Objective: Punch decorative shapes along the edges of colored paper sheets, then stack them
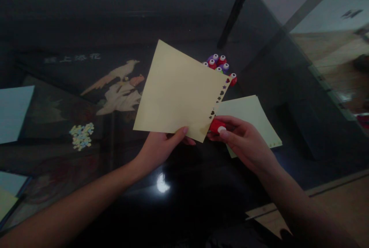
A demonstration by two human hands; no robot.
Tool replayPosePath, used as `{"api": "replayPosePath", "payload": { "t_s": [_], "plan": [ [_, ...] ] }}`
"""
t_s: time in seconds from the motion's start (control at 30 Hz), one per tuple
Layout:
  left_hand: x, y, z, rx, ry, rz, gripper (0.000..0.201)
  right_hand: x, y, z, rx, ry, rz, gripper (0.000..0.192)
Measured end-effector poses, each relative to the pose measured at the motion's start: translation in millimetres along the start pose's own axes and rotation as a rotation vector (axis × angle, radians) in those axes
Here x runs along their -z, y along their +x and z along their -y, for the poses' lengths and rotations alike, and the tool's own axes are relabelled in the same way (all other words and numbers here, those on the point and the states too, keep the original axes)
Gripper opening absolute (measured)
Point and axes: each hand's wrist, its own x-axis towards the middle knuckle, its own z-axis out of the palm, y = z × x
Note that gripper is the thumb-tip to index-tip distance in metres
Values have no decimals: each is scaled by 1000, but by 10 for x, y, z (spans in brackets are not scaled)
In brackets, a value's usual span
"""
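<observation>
A square sheet of pale yellow paper (178,90) is held above the dark table, its lower edge pinched by my left hand (165,144) with the thumb on top. Small cut-out shapes, such as hearts and stars, run in a row along its right edge. My right hand (245,140) is closed around a red craft punch (217,126) with a white button, the thumb on that button. The punch sits at the lower right edge of the sheet, just below the row of holes. Whether the paper lies inside its slot cannot be made out.
Several red, purple and green punches (221,63) cluster behind the sheet. More pale paper (245,109) lies at right under my right hand. A heap of small paper pieces (81,136) lies at left, with light blue paper (15,113) beyond. A black pole (238,10) rises at the back.
</observation>
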Motion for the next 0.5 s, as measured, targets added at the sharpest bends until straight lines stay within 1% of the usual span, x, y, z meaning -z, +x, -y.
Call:
{"api": "replayPosePath", "payload": {
  "t_s": [0.23,0.33,0.5],
  "plan": [
    [-14,-4,-7,-8,26,6,25,-24,-5,-2,4,-11,-9,29],
    [-38,-3,16,-46,48,17,25,-47,-6,-24,15,-11,-29,30],
    [-71,-19,90,-100,251,0,30,-68,-13,-46,47,-60,-6,30]
  ]
}}
